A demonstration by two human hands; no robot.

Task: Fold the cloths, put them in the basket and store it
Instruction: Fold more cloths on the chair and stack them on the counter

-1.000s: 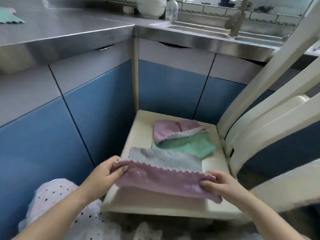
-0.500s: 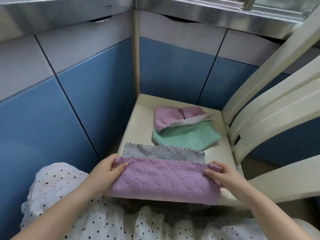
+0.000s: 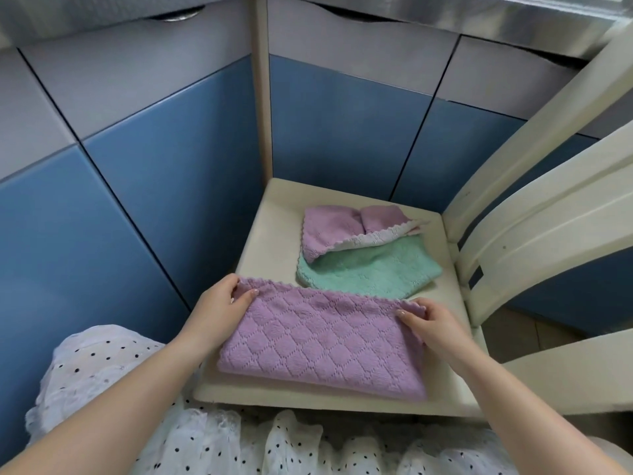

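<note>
While pinched at both far corners, lilac quilted microfibre cloth (image 3: 318, 341) lies folded on cream chair seat (image 3: 274, 214), long axis from 9 to 3 o'clock. Left hand (image 3: 222, 305) holds the 9 o'clock corner, right hand (image 3: 433, 322) the 3 o'clock corner, each grip closed on fabric. Both equally near; bulk toward 6 o'clock. Mint fleecy cloth (image 3: 370, 269) and crumpled lilac cloth (image 3: 329, 231) at 12 o'clock, apparently unfolded. No basket visible.

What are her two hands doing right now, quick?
Left hand: fingers pinch the far left corner of the purple cloth.
Right hand: fingers pinch the far right corner of the same cloth.
</note>
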